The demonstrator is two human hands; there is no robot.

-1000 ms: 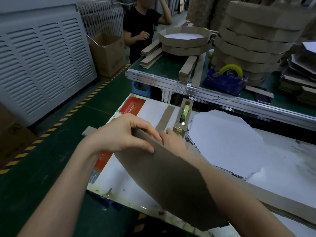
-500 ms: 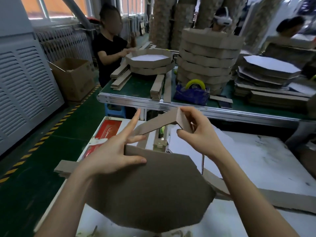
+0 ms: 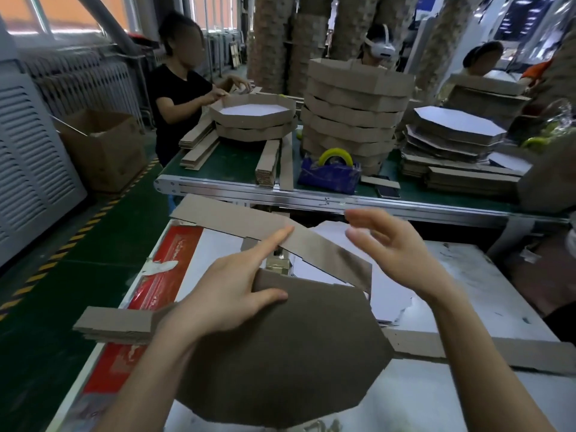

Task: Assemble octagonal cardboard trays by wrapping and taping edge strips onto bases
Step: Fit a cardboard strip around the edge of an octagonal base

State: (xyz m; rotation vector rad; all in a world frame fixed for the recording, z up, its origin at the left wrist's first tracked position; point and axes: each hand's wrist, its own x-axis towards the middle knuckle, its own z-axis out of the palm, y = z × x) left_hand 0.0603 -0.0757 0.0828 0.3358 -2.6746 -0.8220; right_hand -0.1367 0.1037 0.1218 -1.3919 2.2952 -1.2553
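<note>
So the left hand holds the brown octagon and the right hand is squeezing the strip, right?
Not quite. The head view shows the right hand open, fingers spread, not squeezing the strip. The left hand does hold the brown octagon.

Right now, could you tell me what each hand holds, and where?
The left hand grips the octagonal base at its upper-left edge, index finger against the edge strip; the right hand holds nothing.
</note>
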